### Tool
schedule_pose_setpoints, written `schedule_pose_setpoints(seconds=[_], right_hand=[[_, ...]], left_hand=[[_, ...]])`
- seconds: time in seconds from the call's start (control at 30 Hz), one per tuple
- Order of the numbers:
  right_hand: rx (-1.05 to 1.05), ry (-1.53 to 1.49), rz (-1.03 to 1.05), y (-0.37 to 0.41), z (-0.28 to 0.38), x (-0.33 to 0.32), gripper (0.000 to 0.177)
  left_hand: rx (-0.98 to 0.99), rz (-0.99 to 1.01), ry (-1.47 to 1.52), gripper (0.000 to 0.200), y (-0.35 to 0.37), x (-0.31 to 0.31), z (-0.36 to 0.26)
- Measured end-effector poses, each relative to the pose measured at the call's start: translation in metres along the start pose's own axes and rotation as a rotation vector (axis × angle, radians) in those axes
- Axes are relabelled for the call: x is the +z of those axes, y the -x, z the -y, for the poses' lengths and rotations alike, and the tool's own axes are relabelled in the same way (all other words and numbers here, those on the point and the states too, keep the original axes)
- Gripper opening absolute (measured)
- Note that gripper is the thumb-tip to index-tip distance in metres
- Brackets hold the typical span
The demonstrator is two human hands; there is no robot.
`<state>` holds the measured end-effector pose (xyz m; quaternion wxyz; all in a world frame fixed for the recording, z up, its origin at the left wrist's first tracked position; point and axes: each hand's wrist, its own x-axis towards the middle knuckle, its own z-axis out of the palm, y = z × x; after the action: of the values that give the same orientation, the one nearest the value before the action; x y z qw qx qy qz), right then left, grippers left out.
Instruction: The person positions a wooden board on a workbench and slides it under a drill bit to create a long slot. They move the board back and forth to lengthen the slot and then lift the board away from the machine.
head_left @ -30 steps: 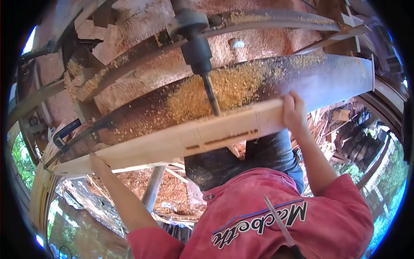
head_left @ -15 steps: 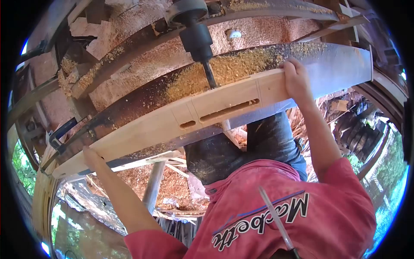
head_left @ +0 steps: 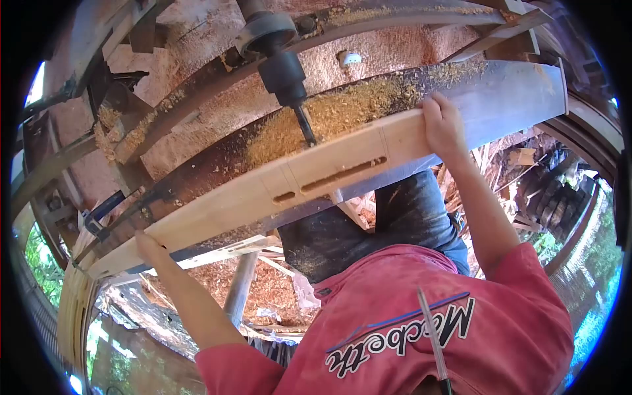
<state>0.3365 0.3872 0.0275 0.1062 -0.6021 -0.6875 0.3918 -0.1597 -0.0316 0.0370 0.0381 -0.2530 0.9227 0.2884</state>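
Observation:
A long pale wooden beam [head_left: 224,197] lies at a slant across the metal worktable [head_left: 520,92]. Its near face has a short slot [head_left: 284,197] and a longer slot [head_left: 343,175], with thin marked lines beside them. My left hand [head_left: 151,247] is closed on the beam near its left end. Farther right, my right hand [head_left: 444,126] grips the beam with fingers over the far edge. A drill bit [head_left: 307,125] in a dark chuck [head_left: 284,76] meets the beam's far side; its tip is hidden there.
Sawdust [head_left: 355,99] is heaped on the table behind the beam. A curved dusty rail [head_left: 224,79] runs beyond it. A blue-black clamp [head_left: 105,207] sits at the left. Wood scraps [head_left: 523,157] lie below right, and a thin clear rod [head_left: 431,336] hangs before my shirt.
The beam has slid slightly right relative to the drill bit, both hands moving with it. The view has shifted a little too.

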Motion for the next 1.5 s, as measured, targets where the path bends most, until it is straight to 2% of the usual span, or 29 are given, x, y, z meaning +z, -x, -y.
schedule_pose_setpoints(seconds=[0.03,0.13,0.33,0.43,0.53,0.63,0.73,0.83,0.93,0.97,1.03,1.23,1.33,1.43,1.5], right_hand=[[0.003,-0.014,-0.008,0.011,-0.005,-0.001,0.032],[0.038,-0.014,0.018,0.037,-0.023,-0.002,0.030],[0.026,-0.065,0.004,0.002,0.014,0.011,0.027],[0.036,-0.069,0.012,0.010,0.001,0.005,0.028],[0.046,-0.040,0.014,0.008,-0.011,0.003,0.028],[0.022,-0.015,0.008,-0.008,-0.001,0.003,0.029],[0.034,-0.031,0.012,0.005,-0.001,0.009,0.030],[0.007,0.013,-0.011,0.014,0.002,0.016,0.031],[0.058,-0.050,-0.011,0.019,0.011,0.019,0.029],[0.060,-0.059,-0.022,0.017,0.010,0.016,0.029],[0.051,-0.078,0.057,0.017,0.006,0.010,0.027],[0.007,-0.119,0.028,0.005,-0.008,0.007,0.026],[0.048,-0.087,0.025,0.024,0.007,0.021,0.024],[0.057,-0.170,0.023,0.040,0.024,0.043,0.023],[-0.001,-0.261,0.100,0.044,0.023,0.050,0.023]], left_hand=[[0.077,0.019,0.090,0.050,0.000,0.002,0.005],[0.035,0.122,0.134,0.051,0.001,-0.006,0.017],[0.046,0.101,-0.007,0.054,-0.028,-0.004,-0.002],[0.088,0.019,-0.016,0.056,-0.021,-0.002,0.007],[0.097,0.036,0.081,0.058,-0.024,0.001,0.016],[0.038,0.007,0.003,0.058,0.006,0.003,-0.011],[-0.063,-0.060,0.017,0.058,-0.018,0.005,-0.002],[-0.103,-0.019,-0.003,0.052,-0.019,-0.004,-0.010],[-0.025,0.011,-0.104,0.053,-0.022,-0.008,-0.013],[-0.012,0.014,-0.100,0.053,-0.023,-0.007,-0.010],[-0.017,-0.025,0.104,0.056,-0.027,-0.002,-0.001],[0.040,-0.050,0.019,0.061,-0.017,0.000,0.008],[-0.016,0.072,0.037,0.060,-0.044,-0.013,0.006],[0.068,0.065,-0.005,0.055,-0.072,-0.019,0.002],[0.060,0.079,0.052,0.052,-0.111,-0.022,0.018]])
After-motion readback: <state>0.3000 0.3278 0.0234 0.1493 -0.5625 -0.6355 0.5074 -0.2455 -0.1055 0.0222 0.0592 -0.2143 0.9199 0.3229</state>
